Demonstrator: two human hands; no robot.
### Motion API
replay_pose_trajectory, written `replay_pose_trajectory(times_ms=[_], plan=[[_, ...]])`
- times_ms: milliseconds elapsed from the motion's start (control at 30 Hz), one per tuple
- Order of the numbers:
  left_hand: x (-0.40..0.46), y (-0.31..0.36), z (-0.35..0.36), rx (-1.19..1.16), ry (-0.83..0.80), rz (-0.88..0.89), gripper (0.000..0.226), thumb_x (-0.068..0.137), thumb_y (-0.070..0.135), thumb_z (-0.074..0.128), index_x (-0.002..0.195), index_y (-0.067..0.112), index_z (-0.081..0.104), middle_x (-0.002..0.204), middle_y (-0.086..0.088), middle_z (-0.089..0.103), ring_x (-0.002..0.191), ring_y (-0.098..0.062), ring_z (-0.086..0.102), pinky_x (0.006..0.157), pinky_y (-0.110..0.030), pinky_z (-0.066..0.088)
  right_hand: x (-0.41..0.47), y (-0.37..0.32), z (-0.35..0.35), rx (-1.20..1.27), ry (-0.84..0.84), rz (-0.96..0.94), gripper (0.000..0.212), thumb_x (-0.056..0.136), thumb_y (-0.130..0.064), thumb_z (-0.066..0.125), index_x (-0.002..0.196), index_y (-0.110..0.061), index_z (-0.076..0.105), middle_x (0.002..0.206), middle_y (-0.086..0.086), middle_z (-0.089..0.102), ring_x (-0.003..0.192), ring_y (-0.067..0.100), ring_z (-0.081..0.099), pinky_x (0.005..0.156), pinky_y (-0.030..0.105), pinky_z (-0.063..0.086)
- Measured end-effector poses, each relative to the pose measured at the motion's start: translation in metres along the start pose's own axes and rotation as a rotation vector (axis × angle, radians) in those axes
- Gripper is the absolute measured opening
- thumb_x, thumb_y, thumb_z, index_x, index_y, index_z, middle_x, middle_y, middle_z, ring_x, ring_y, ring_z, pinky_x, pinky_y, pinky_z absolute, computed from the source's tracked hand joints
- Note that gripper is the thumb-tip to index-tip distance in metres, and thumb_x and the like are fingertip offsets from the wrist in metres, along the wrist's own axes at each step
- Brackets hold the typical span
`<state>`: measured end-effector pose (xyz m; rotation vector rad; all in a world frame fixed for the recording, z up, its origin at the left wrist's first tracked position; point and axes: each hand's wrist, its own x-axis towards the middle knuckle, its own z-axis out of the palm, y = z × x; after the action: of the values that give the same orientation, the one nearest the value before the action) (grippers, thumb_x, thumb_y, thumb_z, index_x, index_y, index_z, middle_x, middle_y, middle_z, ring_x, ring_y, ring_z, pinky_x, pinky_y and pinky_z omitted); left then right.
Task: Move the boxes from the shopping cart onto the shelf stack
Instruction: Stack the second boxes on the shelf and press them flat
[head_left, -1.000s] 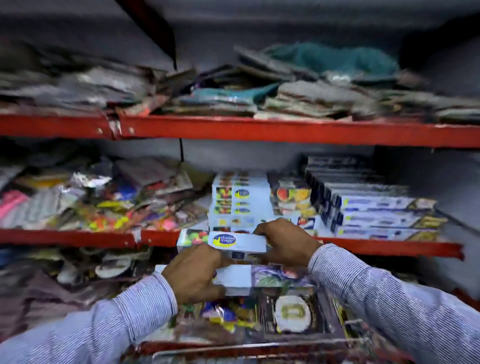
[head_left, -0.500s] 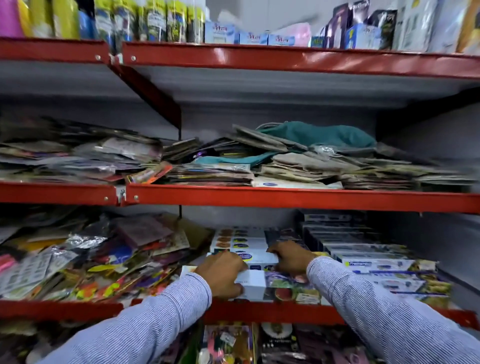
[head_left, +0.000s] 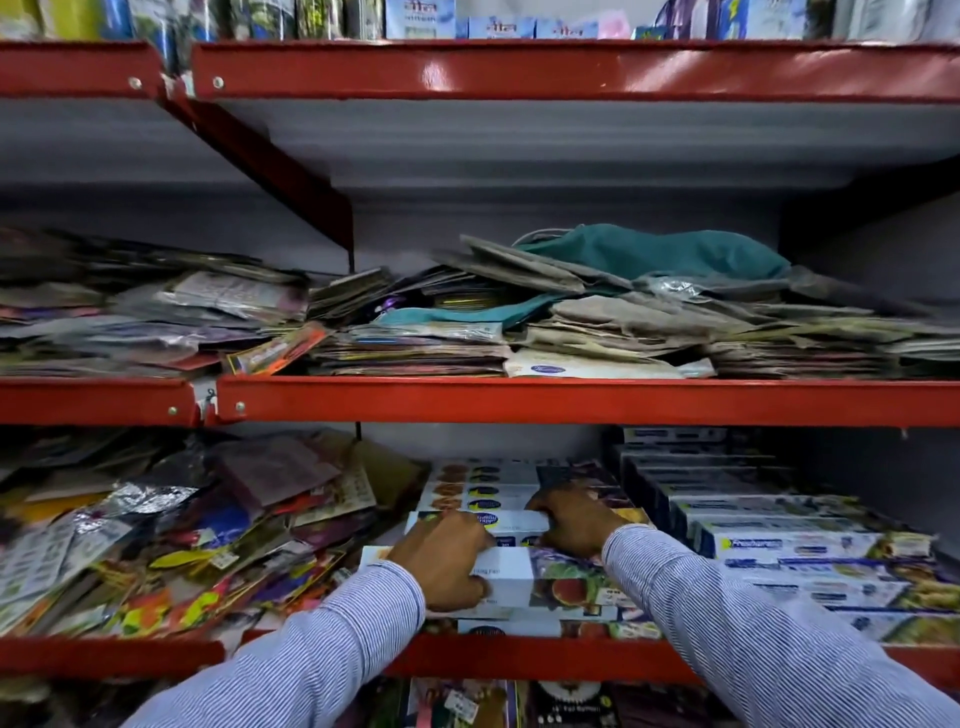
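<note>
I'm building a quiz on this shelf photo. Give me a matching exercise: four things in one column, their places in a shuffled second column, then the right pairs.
Things:
1. teal cloth
2. loose colourful packets
3. blue-and-white boxes
4. left hand

Places:
A. lower shelf, right side, in rows
B. on the white box at the front of the middle stack
C. middle shelf, on top of the flat grey packs
D. lower shelf, left side, in a heap

Pairs: 1-C, 2-D, 3-A, 4-B
</note>
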<state>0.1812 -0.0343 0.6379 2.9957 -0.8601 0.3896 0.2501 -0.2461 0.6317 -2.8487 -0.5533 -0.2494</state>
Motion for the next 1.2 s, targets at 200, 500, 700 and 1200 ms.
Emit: replay_pose_trajectory(times_ms=[200,500,700,1200], plan=[[0.004,-0.002,0.006,-0.04,-0.003,-0.005,0.038,0.079,0.038,0.07,0.105,0.009,0.07,0.099,-0.011,0.068,0.087,-0.028,0.064,0.073,-0.042,0.059,0.005,0.006,0.003,0.024,0.059,-0.019,0.037,0.073,-0.015,0.077,0.109,-0.012,0.072,0.114,0.008,0.073,0.105,0.025,0.067,0.088,0.027,0.049],[0.019,-0.003,0.009,-0.099,-0.002,-0.034,0.035,0.082,0.035,0.07,0.105,0.009,0.069,0.104,-0.013,0.068,0.094,-0.031,0.064,0.076,-0.043,0.058,0.01,0.015,-0.009,0.097,0.064,0.01,0.038,0.072,-0.019,0.082,0.103,0.0,0.072,0.112,0.015,0.073,0.103,0.023,0.069,0.093,0.037,0.054],[0.04,0.005,0.031,-0.132,0.065,-0.076,0.059,0.087,0.036,0.07,0.138,0.015,0.051,0.134,-0.007,0.05,0.12,-0.028,0.052,0.097,-0.04,0.049,0.004,0.023,-0.013,0.175,0.064,0.022,0.022,0.084,-0.018,0.071,0.101,-0.006,0.076,0.108,0.01,0.075,0.097,0.018,0.07,0.091,0.025,0.052],[0.019,0.012,0.089,0.056,0.381,-0.053,0.061,0.096,0.055,0.035,0.144,0.017,0.043,0.144,-0.007,0.052,0.134,-0.029,0.044,0.111,-0.051,0.037,-0.066,0.015,0.042,-0.197,0.288,-0.058,0.058,0.098,-0.054,0.021,0.138,-0.018,0.043,0.144,0.002,0.051,0.134,0.02,0.043,0.114,0.046,0.031]])
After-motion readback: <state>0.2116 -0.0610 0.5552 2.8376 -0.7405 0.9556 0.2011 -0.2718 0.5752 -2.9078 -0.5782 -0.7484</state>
